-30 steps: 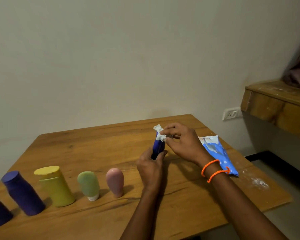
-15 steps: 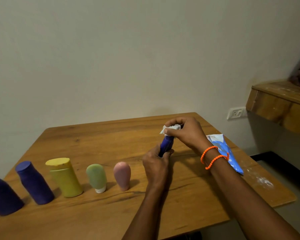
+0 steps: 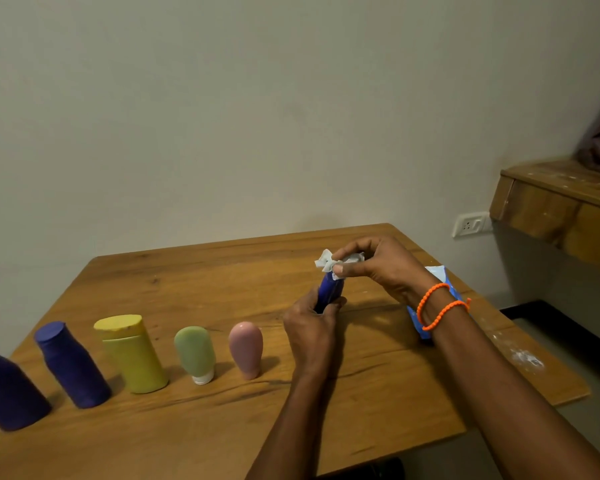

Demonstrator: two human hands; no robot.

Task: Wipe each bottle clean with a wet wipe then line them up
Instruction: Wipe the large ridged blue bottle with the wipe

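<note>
A wooden tabletop (image 3: 222,431) stands against a plain pale wall (image 3: 257,116), with a white socket (image 3: 470,224) low on that wall to the right and a wooden ledge (image 3: 551,206) jutting out beside it. White powdery smudges mark the tabletop's right edge.

Above the middle of the tabletop, a person works on a small blue bottle (image 3: 330,293). The left hand (image 3: 314,327) is wrapped round its lower half, holding it tilted and clear of the wood. The right hand (image 3: 378,268), two orange bead bracelets (image 3: 440,306) on its wrist, pinches a crumpled white wipe (image 3: 329,260) between thumb and fingers and presses it to the bottle's top end. The bottle's body is a deep, smooth blue; its cap is hidden under the wipe.

Five more bottles stand in a row along the near left of the tabletop, spaced apart: a pink bottle (image 3: 246,349) nearest the hands, then a green bottle (image 3: 195,353) resting on its white cap, a yellow bottle (image 3: 132,353) with a flat lid, a purple bottle (image 3: 71,365), and a larger dark bottle (image 3: 7,389) cut off by the frame's left edge. A blue wipes pack (image 3: 440,275) lies on the tabletop behind the right wrist, mostly hidden by it.
</note>
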